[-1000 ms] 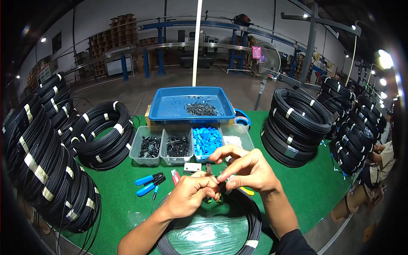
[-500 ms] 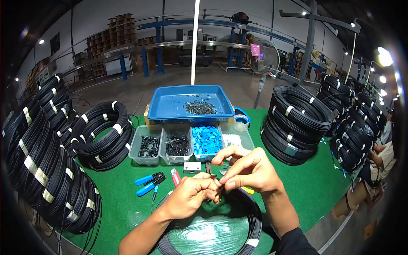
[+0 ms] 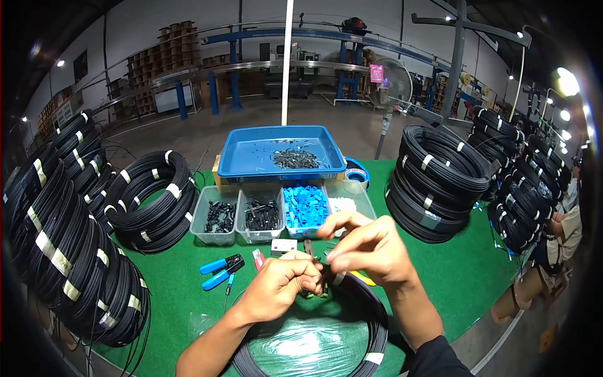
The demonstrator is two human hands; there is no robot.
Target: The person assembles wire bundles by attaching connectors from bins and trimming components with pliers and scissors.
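Note:
My left hand (image 3: pixel 286 283) is closed above the far rim of a coil of black cable (image 3: pixel 375 333). A thin dark piece, which looks like the cable's end, shows at its fingertips. Just to the right is my right hand (image 3: pixel 374 254), thumb and index finger pinched together and the other fingers curled. Whatever lies between those fingertips is too small to make out. Partly hidden behind the hands are pliers (image 3: pixel 308 247) and a yellow-handled tool (image 3: pixel 363 279). Beyond my left hand lie a red cutter (image 3: pixel 258 259) and a grey metal block (image 3: pixel 284 247).
Clear bins (image 3: pixel 213 237) hold black parts, blue pieces (image 3: pixel 306 208) and white pieces. Behind them stands a blue tray (image 3: pixel 251 169) with dark scraps. A blue-handled stripper (image 3: pixel 220 271) lies left. Cable coils (image 3: pixel 436 182) stack on both sides. A person (image 3: pixel 568 226) sits far right.
My right hand's fingertips have drawn slightly away from my left hand, and its fingers have shifted. My left hand stays nearly in place.

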